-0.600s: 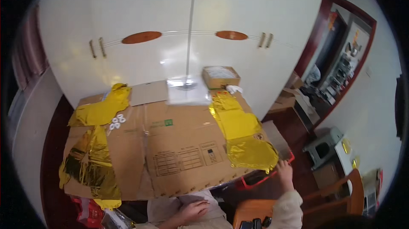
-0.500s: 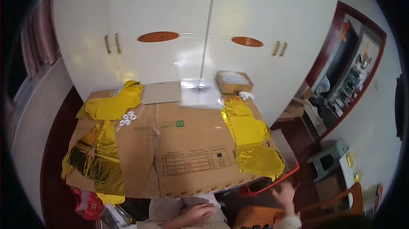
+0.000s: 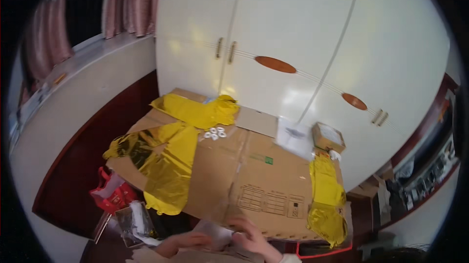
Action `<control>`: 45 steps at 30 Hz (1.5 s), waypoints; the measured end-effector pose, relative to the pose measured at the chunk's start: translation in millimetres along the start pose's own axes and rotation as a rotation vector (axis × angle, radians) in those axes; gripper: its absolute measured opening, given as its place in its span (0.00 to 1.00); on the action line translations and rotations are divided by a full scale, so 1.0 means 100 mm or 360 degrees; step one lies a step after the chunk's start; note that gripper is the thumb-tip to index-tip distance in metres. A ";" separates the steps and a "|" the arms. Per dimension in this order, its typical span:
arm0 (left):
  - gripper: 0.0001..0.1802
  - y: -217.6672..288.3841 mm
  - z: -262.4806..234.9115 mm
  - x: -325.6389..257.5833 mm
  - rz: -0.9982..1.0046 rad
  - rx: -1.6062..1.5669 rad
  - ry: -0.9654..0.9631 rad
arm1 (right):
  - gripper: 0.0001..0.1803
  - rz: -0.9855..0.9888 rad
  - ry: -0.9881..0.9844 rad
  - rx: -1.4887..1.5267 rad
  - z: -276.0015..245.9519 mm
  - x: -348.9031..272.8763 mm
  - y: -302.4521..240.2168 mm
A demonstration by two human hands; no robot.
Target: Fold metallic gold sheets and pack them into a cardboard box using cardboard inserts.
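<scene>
At the table's near edge, over my lap, my left hand [image 3: 191, 239] lies with its fingers stretched out toward the right. Close beside it my right hand [image 3: 250, 237] is raised with its fingers curled. A pale patch lies between the two; whether that is a held thing or my trousers, I cannot make out. Beyond my hands spreads the flat brown cardboard [image 3: 215, 175] covering the table. Shiny gold foil balloons [image 3: 177, 167] lie flat on its left half, with another yellow foil piece [image 3: 195, 111] behind them. Several white tape rolls [image 3: 215, 134] sit near these.
More yellow foil [image 3: 327, 185] lies along the right side. At the back are a grey board [image 3: 257, 121], a clear plastic sheet [image 3: 294, 136] and a small open box [image 3: 329, 137]. A red bag [image 3: 113, 192] and a box [image 3: 131, 226] stand below the left edge. White cupboards [image 3: 288, 18] rise behind.
The view has swung to the left. My right hand has come from beyond the table's right corner to my lap, close to my left hand. The things on the cardboard look unmoved.
</scene>
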State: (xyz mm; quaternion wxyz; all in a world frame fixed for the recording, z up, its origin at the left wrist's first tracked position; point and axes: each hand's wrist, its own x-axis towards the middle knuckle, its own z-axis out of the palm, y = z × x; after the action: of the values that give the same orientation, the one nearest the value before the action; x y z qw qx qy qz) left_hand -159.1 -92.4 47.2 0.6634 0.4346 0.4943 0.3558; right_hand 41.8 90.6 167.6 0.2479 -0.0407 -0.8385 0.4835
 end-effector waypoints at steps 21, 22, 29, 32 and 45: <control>0.28 -0.19 -1.62 -1.81 0.0361 0.1059 0.2746 | 0.10 -0.0373 -0.0314 -0.0946 0.99 2.12 0.81; 0.31 0.35 -1.48 -1.76 0.0504 0.1353 0.2553 | 0.11 -0.0432 -0.0256 -0.0977 0.98 2.21 0.77; 0.28 1.14 -1.89 -1.13 0.0700 0.1489 0.1903 | 0.10 -0.0889 0.0085 -0.0871 1.12 2.74 0.28; 0.12 1.04 -2.18 -0.91 0.0907 0.0903 0.2130 | 0.24 -0.0698 0.0399 -0.0599 1.12 2.71 0.43; 0.07 0.84 -3.34 -2.05 0.1220 -0.0638 0.2870 | 0.33 -0.0131 -0.0301 -0.1283 1.11 2.54 1.14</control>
State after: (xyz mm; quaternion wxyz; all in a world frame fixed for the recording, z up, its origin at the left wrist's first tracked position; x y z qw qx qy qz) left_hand -537.5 -171.5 152.1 -0.0580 0.0123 0.5703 0.8193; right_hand -250.7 141.8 122.9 0.1532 -0.0563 -0.9807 0.1076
